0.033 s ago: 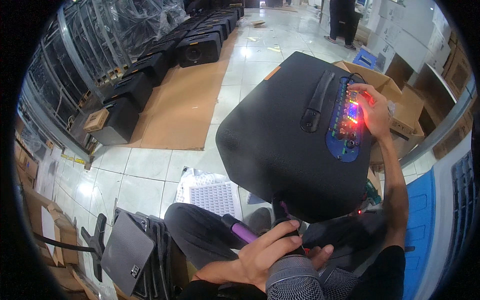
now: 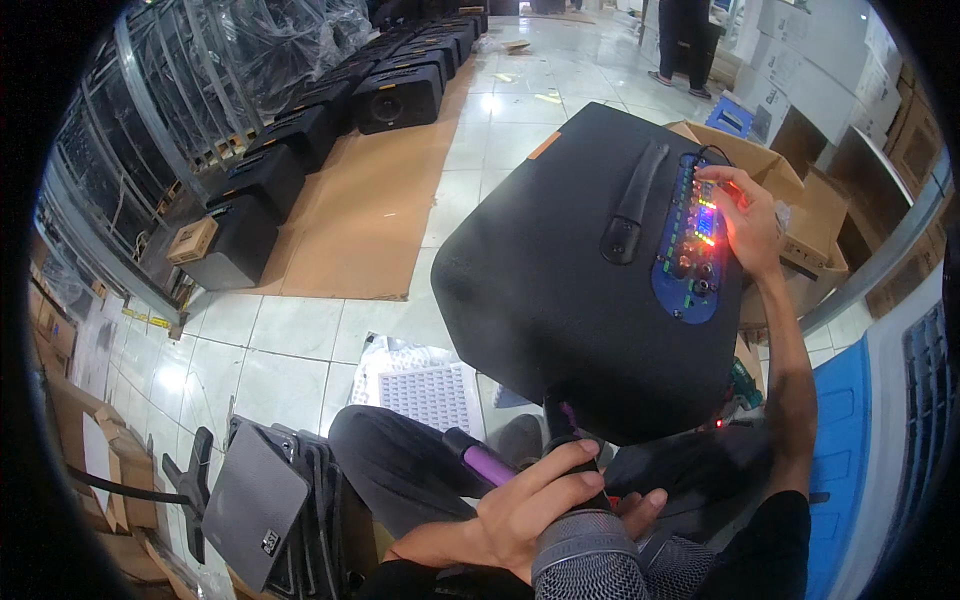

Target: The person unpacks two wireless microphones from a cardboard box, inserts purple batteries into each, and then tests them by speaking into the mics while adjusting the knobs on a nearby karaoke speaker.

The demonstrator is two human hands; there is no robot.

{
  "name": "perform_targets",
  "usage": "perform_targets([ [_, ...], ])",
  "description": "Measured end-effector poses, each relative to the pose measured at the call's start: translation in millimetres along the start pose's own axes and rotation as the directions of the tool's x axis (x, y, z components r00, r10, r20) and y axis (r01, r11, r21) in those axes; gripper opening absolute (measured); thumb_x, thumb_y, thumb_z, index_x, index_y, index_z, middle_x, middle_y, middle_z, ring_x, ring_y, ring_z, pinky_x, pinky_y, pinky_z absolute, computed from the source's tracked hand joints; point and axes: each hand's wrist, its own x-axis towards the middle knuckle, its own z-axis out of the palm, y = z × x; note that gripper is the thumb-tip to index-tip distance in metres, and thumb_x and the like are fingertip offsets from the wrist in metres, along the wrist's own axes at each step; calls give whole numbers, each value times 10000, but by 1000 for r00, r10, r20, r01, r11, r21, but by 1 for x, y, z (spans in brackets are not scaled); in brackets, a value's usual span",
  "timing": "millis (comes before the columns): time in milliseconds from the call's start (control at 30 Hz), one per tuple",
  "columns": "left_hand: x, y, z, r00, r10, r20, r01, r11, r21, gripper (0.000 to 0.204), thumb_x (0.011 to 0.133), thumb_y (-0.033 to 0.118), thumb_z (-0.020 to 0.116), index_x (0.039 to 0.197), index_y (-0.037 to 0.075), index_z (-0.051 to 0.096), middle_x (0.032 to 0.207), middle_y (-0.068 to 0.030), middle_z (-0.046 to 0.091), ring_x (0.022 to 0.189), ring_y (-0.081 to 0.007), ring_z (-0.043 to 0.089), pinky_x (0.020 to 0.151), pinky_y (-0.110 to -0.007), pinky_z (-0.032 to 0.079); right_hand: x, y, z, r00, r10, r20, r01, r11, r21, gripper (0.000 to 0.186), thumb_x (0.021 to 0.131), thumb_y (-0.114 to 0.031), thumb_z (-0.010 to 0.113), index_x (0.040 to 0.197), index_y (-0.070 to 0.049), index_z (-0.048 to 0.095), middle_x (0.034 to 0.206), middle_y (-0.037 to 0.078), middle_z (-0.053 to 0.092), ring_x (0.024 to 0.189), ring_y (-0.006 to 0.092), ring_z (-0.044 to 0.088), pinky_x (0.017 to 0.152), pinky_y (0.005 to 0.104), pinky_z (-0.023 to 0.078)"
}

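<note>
A large black box-shaped loudspeaker [image 2: 590,270] sits tilted in front of the person's lap, its blue control panel with lit coloured lights [image 2: 692,250] facing up. The right hand [image 2: 748,222] reaches out on a straightened arm, fingers spread loosely open, fingertips touching the panel's upper edge. Near the lap, the left hand [image 2: 525,515] curls its grip closed around a black microphone with grey mesh head [image 2: 585,545]. A purple-handled microphone [image 2: 485,460] lies just beside it.
</note>
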Motion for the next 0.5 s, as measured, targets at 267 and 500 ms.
perform_targets([
  [267,18,-8,2,917,398,-1,-398,917,-10,749,584,176,989,1111,17,480,1134,-170,616,925,-270,715,805,-354,595,11,-18,-9,998,-30,54,45,953,-301,283,895,-25,594,1170,-24,664,1152,100,690,971,215,624,889,333,477],
  [500,20,-14,-1,962,269,52,-261,957,-125,590,602,240,975,1014,-24,645,1051,-264,694,855,-315,757,703,-369,629,31,-7,-5,986,-91,137,121,966,-228,393,822,24,524,1192,-12,653,1169,127,690,1110,247,640,1003,353,461],
])
